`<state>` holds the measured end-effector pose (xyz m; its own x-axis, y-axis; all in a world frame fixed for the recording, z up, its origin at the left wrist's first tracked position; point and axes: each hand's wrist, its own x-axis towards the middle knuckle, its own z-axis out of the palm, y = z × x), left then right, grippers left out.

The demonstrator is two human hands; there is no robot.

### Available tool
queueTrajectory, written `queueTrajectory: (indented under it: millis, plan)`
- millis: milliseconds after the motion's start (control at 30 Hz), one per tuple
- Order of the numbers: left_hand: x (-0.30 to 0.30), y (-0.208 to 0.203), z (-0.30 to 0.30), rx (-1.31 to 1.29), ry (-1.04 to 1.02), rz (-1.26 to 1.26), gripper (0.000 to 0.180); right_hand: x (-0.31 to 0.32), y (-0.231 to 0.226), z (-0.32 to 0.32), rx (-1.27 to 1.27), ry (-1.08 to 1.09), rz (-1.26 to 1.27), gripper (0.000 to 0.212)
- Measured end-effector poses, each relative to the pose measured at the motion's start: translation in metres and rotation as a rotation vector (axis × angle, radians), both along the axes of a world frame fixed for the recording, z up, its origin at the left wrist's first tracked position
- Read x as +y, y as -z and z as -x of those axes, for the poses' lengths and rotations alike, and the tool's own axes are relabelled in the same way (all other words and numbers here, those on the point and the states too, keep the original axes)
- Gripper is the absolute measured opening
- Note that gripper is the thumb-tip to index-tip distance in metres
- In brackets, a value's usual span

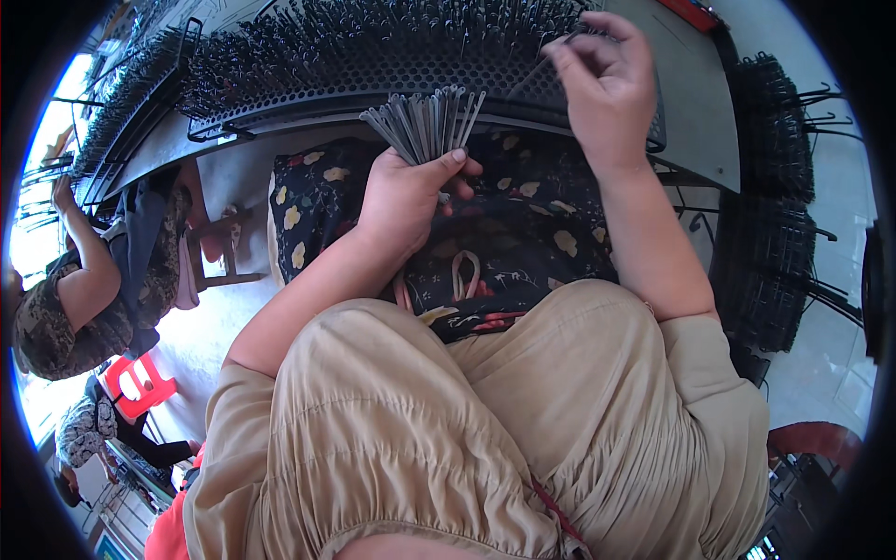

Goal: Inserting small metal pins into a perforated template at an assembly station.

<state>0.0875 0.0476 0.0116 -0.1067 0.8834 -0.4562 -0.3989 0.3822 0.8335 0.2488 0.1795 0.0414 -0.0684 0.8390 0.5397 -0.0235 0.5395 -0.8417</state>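
Observation:
My left hand [406, 196] grips a fanned bundle of thin grey metal pins [425, 121] over my lap. My right hand [602, 89] reaches up to a black perforated rack [373, 65] and pinches a single thin pin [553, 51] at its surface. The rack is filled with several upright pins standing in its holes. A dark floral cloth [523, 224] covers my lap beneath both hands.
Another pin-filled rack [131, 103] extends to the left. Stacks of black racks [770, 196] stand at the right. A person [89, 280] sits at the left working at a rack. A red plastic stool [135, 383] and a wooden stool [219, 252] stand on the floor.

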Motion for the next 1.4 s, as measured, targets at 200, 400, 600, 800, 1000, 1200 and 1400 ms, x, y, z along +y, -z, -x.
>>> queueTrajectory:
  millis: [200, 400, 600, 800, 1000, 1200, 1400]
  plan:
    - [0.000, -0.001, -0.003, 0.060, 0.030, 0.015, 0.009, 0.010, -0.004, -0.005, -0.339, 0.233, -0.146, 0.014]
    - [-0.001, -0.001, -0.001, 0.081, 0.034, 0.015, 0.008, 0.017, -0.001, -0.005, -0.752, 0.315, -0.715, 0.015]
    - [0.000, -0.002, -0.002, 0.038, 0.010, -0.002, 0.008, -0.022, 0.009, 0.002, -0.419, -0.129, 0.075, 0.023]
    - [0.002, -0.007, -0.005, 0.038, 0.048, -0.046, 0.010, -0.023, 0.006, -0.008, -0.070, -0.344, 0.560, 0.024]
    - [0.002, -0.003, -0.001, 0.089, 0.072, -0.007, 0.011, 0.026, -0.002, -0.045, 0.046, -0.025, 0.144, 0.016]
    - [0.003, -0.002, -0.002, 0.091, 0.087, -0.006, 0.010, 0.037, 0.003, -0.054, -0.098, -0.006, 0.030, 0.017]
    - [0.002, 0.001, -0.001, 0.099, 0.097, -0.010, 0.010, 0.042, 0.000, -0.060, -0.173, -0.101, -0.029, 0.016]
